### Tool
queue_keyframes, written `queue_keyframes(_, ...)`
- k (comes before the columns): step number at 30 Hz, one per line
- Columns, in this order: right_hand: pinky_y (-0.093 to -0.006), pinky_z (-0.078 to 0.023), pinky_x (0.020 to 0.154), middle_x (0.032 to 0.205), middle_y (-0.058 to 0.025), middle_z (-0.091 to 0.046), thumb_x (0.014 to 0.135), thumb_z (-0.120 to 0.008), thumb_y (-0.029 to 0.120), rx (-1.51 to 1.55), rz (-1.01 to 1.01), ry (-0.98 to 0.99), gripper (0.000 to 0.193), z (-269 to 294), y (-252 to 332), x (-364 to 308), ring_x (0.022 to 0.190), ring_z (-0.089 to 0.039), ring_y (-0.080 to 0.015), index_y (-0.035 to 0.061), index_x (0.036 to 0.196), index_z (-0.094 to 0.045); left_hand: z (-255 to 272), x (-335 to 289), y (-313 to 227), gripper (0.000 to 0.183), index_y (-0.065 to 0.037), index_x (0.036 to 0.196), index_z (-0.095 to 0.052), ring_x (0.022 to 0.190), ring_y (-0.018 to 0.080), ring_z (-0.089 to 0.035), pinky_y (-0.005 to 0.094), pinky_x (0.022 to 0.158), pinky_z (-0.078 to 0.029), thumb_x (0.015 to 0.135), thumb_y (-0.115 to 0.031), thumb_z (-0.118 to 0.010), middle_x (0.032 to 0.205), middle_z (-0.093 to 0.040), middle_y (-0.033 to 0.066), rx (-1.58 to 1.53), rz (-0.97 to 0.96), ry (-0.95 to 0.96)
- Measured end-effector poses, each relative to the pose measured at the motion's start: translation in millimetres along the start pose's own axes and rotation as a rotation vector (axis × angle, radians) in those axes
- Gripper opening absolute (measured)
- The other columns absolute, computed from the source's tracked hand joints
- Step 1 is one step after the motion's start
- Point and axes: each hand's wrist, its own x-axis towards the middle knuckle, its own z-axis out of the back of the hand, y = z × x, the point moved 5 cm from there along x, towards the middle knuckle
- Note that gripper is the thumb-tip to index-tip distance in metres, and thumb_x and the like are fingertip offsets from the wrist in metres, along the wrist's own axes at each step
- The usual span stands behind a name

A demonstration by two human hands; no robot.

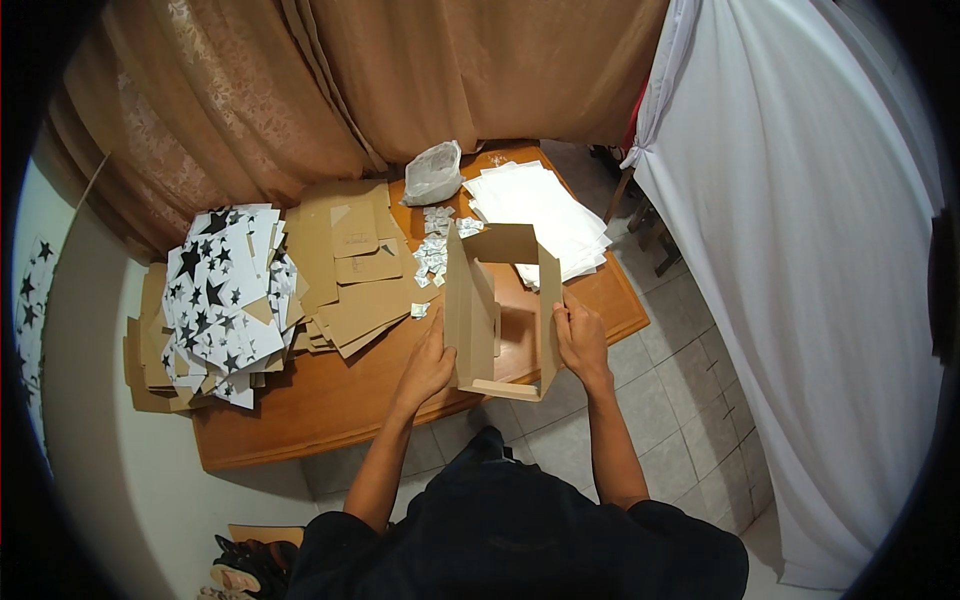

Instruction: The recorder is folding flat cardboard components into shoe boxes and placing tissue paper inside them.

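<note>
Between my two hands a brown cardboard box [470, 325] is held up over the front edge of the wooden table [290, 430]. Its walls are squared up, and the tabletop shows through its middle. My left hand [428, 362] is closed on the left wall, and my right hand [582, 342] grips the right wall with the thumb on top. Just beyond the box lie several small white packets [432, 250] in a loose cluster. A stack of white sheets [545, 215] lies at the far right, partly hidden by the box.
Flattened cardboard pieces [370, 300] are piled left of the packets. Farther left sits a heap of white sheets with black stars [220, 300]. A clear plastic bag [433, 175] stands at the back. Brown curtains [480, 70] hang behind; white cloth [790, 250] hangs at right.
</note>
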Motion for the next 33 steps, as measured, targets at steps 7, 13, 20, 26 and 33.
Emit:
queue_keyframes(7, -0.0524, -0.050, 0.072, 0.088, -0.0306, -0.066, 0.101, -0.049, 0.019, -0.060, -0.018, 0.121, 0.033, -36, -12, 48, 0.084, -0.065, -0.0484, 0.0031, 0.127, -0.062, 4, 32, 13, 0.072, 0.013, 0.152, -0.020, 0.138, 0.0469, -0.041, 0.0439, 0.117, -0.031, 0.088, -0.007, -0.046, 0.147, -0.039, 0.0387, 0.061, -0.002, 0.011)
queue_keyframes(13, -0.0549, -0.051, 0.076, 0.091, -0.0299, -0.067, 0.101, -0.048, 0.021, -0.043, 0.031, 0.137, 0.034, -70, -28, 65, 0.088, -0.065, -0.0492, 0.0042, 0.129, -0.060, -11, 45, 41, 0.079, 0.015, 0.152, -0.012, 0.141, 0.0464, -0.037, 0.0428, 0.118, -0.030, 0.088, -0.010, -0.050, 0.151, -0.033, 0.0389, 0.089, 0.052, 0.056)
queue_keyframes(20, -0.0532, -0.051, 0.079, 0.099, -0.0300, -0.067, 0.102, -0.046, 0.021, -0.071, 0.017, 0.211, 0.036, -103, -58, 81, 0.094, -0.064, -0.0491, 0.0023, 0.131, -0.058, -41, 55, 69, 0.090, 0.012, 0.154, -0.005, 0.142, 0.0461, -0.034, 0.0442, 0.118, -0.031, 0.088, -0.017, -0.059, 0.151, -0.030, 0.0368, 0.168, 0.114, 0.081)
queue_keyframes(26, -0.0541, -0.051, 0.086, 0.109, -0.0300, -0.066, 0.100, -0.052, 0.022, -0.028, 0.078, 0.188, 0.040, -126, -92, 80, 0.100, -0.063, -0.0480, -0.0003, 0.133, -0.054, -68, 56, 88, 0.094, 0.008, 0.156, -0.005, 0.143, 0.0476, -0.031, 0.0462, 0.118, -0.031, 0.090, -0.026, -0.063, 0.153, -0.028, 0.0352, 0.141, 0.162, 0.100)
queue_keyframes(33, -0.0465, -0.049, 0.096, 0.134, -0.0272, -0.053, 0.102, -0.054, 0.029, 0.127, 0.057, 0.253, 0.058, -140, -96, 85, 0.110, -0.061, -0.0415, 0.0062, 0.152, -0.037, -82, 62, 108, 0.089, 0.001, 0.157, -0.014, 0.142, 0.0468, -0.033, 0.0475, 0.116, -0.033, 0.097, -0.043, -0.061, 0.151, -0.030, 0.0341, 0.144, 0.177, 0.064)
